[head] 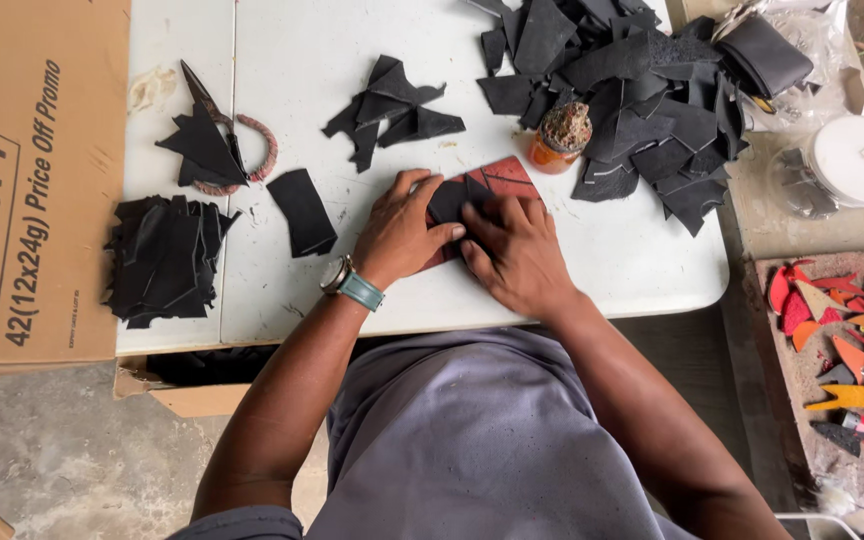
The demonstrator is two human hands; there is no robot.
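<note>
While both hands are pressing flat, a black leather scrap point(449, 200) is lying on a reddish-brown rectangular leather panel point(492, 183).

Left hand point(402, 232) and right hand point(515, 250) are spreading open-fingered, gripping nothing, at the white surface's point(292, 60) six o'clock edge; an orange glue jar point(562, 138) is standing at one o'clock, beside heaped black offcuts point(642, 100).

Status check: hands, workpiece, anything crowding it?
Left hand and right hand both press flat on the reddish-brown sheet with black pieces on it. Small orange jar stands just beyond it. Black scrap heap close behind.

White table point(632, 260), grey concrete floor point(42, 440)
</note>
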